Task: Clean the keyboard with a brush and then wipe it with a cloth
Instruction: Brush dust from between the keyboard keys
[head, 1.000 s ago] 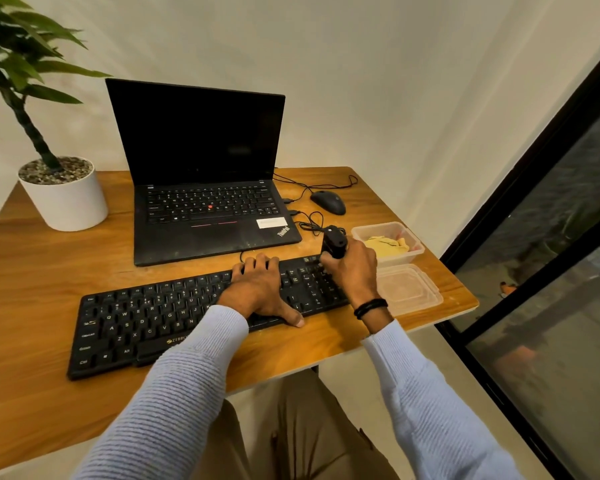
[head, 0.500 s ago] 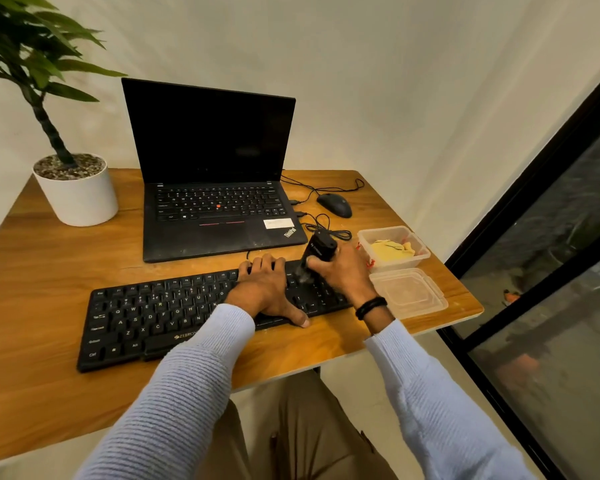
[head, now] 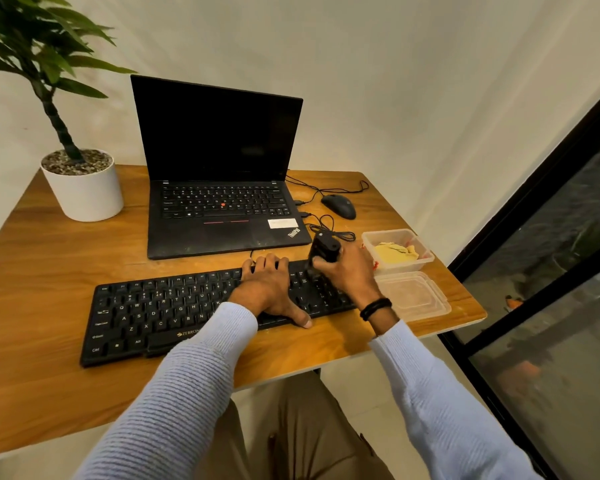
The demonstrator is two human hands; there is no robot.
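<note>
My left hand (head: 267, 289) lies flat on the keyboard (head: 174, 313), fingers straight and close together. My right hand (head: 350, 271) holds the brush (head: 323, 251) over the right-hand keys, fingers curled round it. The cloth (head: 394, 253) lies in a tub (head: 388, 233).

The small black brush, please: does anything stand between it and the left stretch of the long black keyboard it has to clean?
Yes. The left hand lies flat on the long black keyboard, right beside the small black brush that the right hand grips, and covers the keys there. The keys further left lie bare.
</note>
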